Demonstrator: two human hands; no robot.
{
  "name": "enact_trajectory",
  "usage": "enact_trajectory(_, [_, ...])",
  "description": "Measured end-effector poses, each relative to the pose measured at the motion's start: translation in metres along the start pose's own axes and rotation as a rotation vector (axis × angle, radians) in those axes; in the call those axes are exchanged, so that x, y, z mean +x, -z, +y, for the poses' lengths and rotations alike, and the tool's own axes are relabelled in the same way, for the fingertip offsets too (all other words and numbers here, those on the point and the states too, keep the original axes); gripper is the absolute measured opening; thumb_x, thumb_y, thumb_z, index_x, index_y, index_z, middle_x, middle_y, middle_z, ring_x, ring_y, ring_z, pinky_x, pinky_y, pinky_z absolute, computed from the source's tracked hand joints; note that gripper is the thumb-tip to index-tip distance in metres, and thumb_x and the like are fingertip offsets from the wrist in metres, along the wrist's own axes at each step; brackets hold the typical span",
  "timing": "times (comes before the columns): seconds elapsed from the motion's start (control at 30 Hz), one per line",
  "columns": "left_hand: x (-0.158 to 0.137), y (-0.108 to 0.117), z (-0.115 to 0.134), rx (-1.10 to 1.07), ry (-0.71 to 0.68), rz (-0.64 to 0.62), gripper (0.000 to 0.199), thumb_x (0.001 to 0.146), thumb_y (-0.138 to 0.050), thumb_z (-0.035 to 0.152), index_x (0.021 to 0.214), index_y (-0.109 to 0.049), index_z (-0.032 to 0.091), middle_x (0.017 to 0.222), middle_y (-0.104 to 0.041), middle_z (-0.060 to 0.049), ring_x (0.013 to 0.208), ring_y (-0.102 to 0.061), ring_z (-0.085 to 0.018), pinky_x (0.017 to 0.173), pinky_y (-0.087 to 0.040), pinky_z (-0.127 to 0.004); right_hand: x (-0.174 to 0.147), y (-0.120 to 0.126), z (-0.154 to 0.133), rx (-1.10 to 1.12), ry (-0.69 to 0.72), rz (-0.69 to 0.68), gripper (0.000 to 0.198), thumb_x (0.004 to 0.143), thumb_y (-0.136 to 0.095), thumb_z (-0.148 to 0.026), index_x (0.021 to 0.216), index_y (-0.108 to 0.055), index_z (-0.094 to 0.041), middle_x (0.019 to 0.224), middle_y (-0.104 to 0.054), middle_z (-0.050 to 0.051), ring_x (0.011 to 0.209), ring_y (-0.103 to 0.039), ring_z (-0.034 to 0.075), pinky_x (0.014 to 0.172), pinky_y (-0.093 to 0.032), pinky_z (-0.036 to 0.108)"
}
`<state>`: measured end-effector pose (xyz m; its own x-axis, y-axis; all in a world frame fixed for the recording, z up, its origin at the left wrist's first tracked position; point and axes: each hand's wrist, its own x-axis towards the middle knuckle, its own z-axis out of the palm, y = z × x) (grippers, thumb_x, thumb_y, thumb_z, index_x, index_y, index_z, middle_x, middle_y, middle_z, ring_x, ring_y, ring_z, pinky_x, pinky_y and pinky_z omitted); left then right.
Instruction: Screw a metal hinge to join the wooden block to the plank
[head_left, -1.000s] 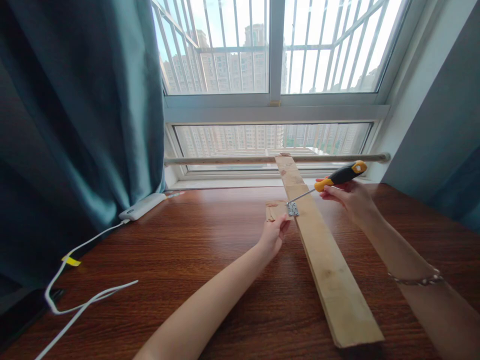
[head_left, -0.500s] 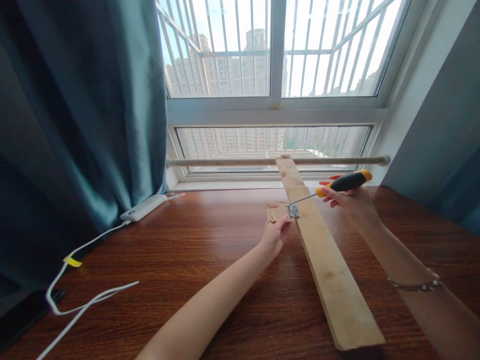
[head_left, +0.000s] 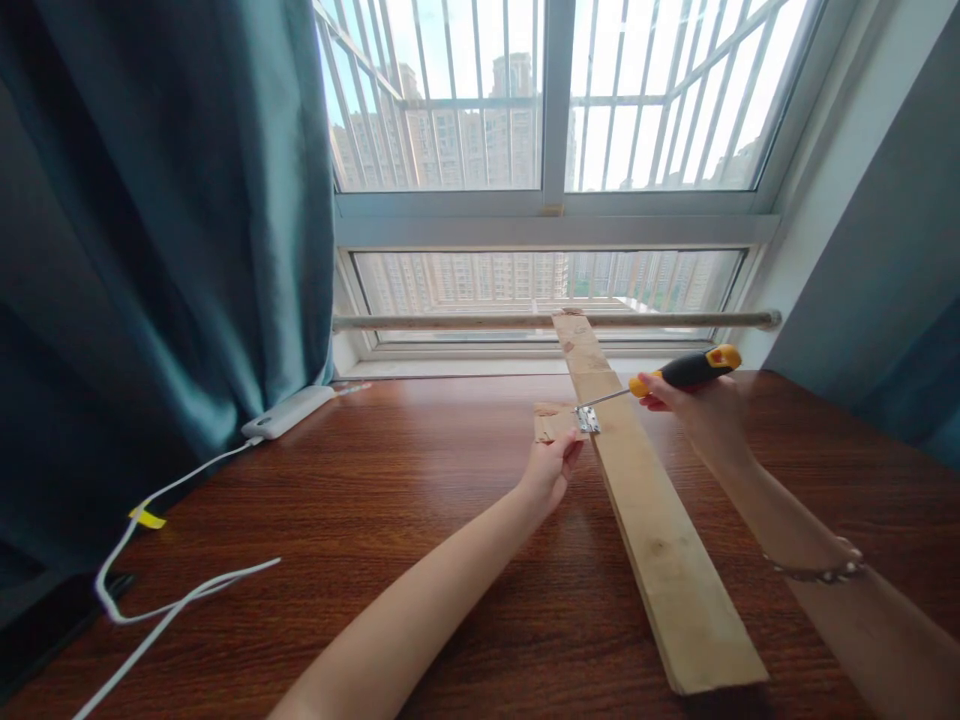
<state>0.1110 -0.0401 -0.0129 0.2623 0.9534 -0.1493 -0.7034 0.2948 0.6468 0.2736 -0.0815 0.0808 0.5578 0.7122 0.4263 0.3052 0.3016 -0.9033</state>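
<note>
A long wooden board lies on the table, its far end by the window rail. A small wooden piece juts out from its left side, and a metal hinge spans the joint between the two. My left hand pinches the small piece at its near edge, close to the hinge. In my right hand is a screwdriver with a black and yellow handle, fingers wrapped round it. Its shaft points left, the tip at the hinge's upper left part. Any screw under the tip is too small to make out.
The brown wood-grain table reaches the window. A white power strip with a white cable lies at the left, beside a dark blue curtain. A metal rail crosses before the window.
My right hand has turned on the screwdriver handle, and its fingers have closed more tightly round it. The hinge looks brighter. My left hand and the board are nearly unmoved.
</note>
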Motion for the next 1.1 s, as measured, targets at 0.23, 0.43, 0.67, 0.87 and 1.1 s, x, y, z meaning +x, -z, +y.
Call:
enact_trajectory(0.23, [-0.002, -0.001, 0.002, -0.005, 0.004, 0.005, 0.026, 0.072, -0.062, 0.001, 0.096, -0.064, 0.012, 0.096, -0.069, -0.01, 0.079, -0.065, -0.013, 0.079, -0.051, -0.024, 0.008, 0.008, -0.005, 0.076, -0.059, 0.025, 0.024, 0.055, -0.081, -0.033, 0.062, -0.065, -0.016, 0.056, -0.068, 0.005, 0.043, -0.064, 0.02, 0.036, -0.056, 0.025])
enact_trajectory(0.43, [-0.003, -0.001, 0.001, -0.01, 0.011, 0.033, 0.024, 0.072, -0.062, 0.0, 0.093, -0.064, 0.012, 0.093, -0.069, -0.009, 0.077, -0.065, -0.013, 0.079, -0.051, -0.025, 0.013, 0.01, -0.001, 0.083, -0.118, 0.02, 0.029, 0.051, -0.083, -0.03, 0.063, -0.065, -0.012, 0.053, -0.067, 0.006, 0.041, -0.063, 0.02, 0.034, -0.054, 0.025])
enact_trajectory(0.67, [-0.004, -0.001, 0.002, 0.025, 0.023, 0.024, 0.02, 0.074, -0.062, 0.003, 0.091, -0.063, 0.013, 0.088, -0.069, -0.008, 0.072, -0.065, -0.012, 0.076, -0.051, -0.025, 0.009, 0.01, -0.004, 0.112, -0.131, -0.014, 0.03, 0.05, -0.084, -0.03, 0.064, -0.065, -0.011, 0.052, -0.067, 0.006, 0.042, -0.064, 0.02, 0.036, -0.055, 0.025])
enact_trajectory(0.87, [-0.003, -0.001, 0.002, 0.01, 0.016, 0.011, 0.024, 0.074, -0.062, 0.003, 0.095, -0.063, 0.013, 0.092, -0.069, -0.009, 0.076, -0.065, -0.014, 0.077, -0.051, -0.027, 0.011, 0.009, -0.002, 0.089, -0.118, -0.025, 0.031, 0.05, -0.084, -0.032, 0.064, -0.065, -0.011, 0.053, -0.067, 0.006, 0.042, -0.063, 0.019, 0.036, -0.056, 0.025])
enact_trajectory(1.1, [-0.004, -0.001, 0.001, 0.005, 0.012, 0.009, 0.022, 0.074, -0.061, 0.003, 0.093, -0.062, 0.013, 0.09, -0.069, -0.008, 0.076, -0.065, -0.013, 0.077, -0.051, -0.026, 0.01, 0.008, -0.003, 0.132, -0.098, -0.105, 0.034, 0.052, -0.083, -0.033, 0.071, -0.066, -0.011, 0.064, -0.07, 0.007, 0.037, -0.059, 0.013, 0.027, -0.043, 0.018])
